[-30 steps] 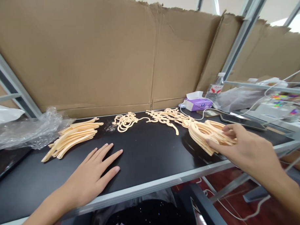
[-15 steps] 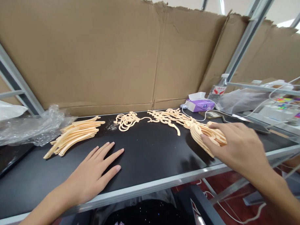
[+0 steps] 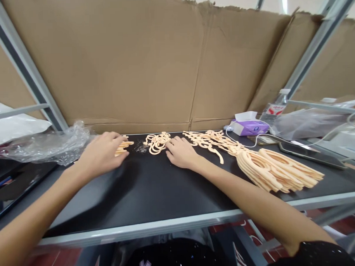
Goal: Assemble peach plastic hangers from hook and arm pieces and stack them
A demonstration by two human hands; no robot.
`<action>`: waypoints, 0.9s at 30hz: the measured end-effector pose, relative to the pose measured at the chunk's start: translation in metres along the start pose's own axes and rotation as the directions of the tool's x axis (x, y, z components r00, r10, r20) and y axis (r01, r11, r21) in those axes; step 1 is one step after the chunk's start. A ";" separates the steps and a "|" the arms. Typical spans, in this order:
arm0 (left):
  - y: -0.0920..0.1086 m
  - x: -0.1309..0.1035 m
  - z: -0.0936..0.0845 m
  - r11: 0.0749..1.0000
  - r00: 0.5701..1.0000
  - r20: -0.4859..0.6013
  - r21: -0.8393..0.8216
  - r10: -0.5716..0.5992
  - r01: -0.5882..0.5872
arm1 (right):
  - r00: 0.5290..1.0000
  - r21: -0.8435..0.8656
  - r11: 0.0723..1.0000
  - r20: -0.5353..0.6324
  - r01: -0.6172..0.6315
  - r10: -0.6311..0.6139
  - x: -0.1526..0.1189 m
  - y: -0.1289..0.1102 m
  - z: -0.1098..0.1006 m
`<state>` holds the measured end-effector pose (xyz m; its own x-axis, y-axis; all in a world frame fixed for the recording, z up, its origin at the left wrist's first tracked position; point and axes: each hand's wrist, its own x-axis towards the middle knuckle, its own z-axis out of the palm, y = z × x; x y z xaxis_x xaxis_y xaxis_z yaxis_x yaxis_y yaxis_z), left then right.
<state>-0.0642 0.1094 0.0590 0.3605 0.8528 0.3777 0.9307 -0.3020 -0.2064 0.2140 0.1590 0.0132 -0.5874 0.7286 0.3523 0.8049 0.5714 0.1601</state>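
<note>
My left hand (image 3: pixel 101 153) reaches over the pale wooden strips (image 3: pixel 124 145) at the left. Its thumb and fingers are apart on either side of them, and the palm hides most of the stack. In the middle, my right hand (image 3: pixel 182 152) is at the right edge of a loose heap of thin curly wooden pieces (image 3: pixel 157 143). The fingers are bent and apart, with the tips near or touching the heap; no held piece shows. More curved wooden pieces (image 3: pixel 207 139) lie spread behind my right forearm. Large curved wooden pieces (image 3: pixel 272 168) are stacked at the right.
A cardboard wall (image 3: pixel 119 65) closes off the back of the black table (image 3: pixel 156 196). Clear plastic wrap (image 3: pixel 61 146) lies at the left. At the right are a purple tissue pack (image 3: pixel 250 126), a water bottle (image 3: pixel 275 108), white cables and a dark flat device (image 3: pixel 312 155).
My left hand has moved forward onto the strips. The right hand has let go of the large curved pieces, now on the right stack, and come left to the curly heap. The view has shifted slightly.
</note>
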 end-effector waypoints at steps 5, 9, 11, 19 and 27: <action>-0.030 0.003 0.018 0.997 0.996 0.057 -0.009 -0.075 0.076 | 0.997 0.084 0.994 -0.023 -0.075 0.078 -0.008 0.013 0.009; -0.026 -0.003 0.034 0.996 0.997 0.073 -0.076 -0.034 0.040 | 0.993 0.116 0.987 -0.022 -0.111 0.114 -0.007 0.021 0.010; -0.021 -0.003 0.037 0.996 0.999 0.049 -0.087 -0.011 0.015 | 0.997 0.156 0.985 -0.012 -0.071 0.074 -0.006 0.022 0.012; -0.016 -0.004 0.029 0.982 0.999 -0.045 -0.186 0.024 -0.032 | 0.986 0.332 0.938 0.101 0.094 -0.134 -0.005 0.006 0.014; -0.018 0.000 0.052 0.933 0.949 -0.147 -0.191 0.279 -0.304 | 0.972 0.435 0.873 -0.168 0.221 -0.162 -0.003 0.001 0.028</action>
<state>-0.0839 0.1371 0.0153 0.6106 0.6626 0.4337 0.7710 -0.6225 -0.1345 0.2144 0.1684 -0.0132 -0.6871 0.5525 0.4718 0.5363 0.8238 -0.1836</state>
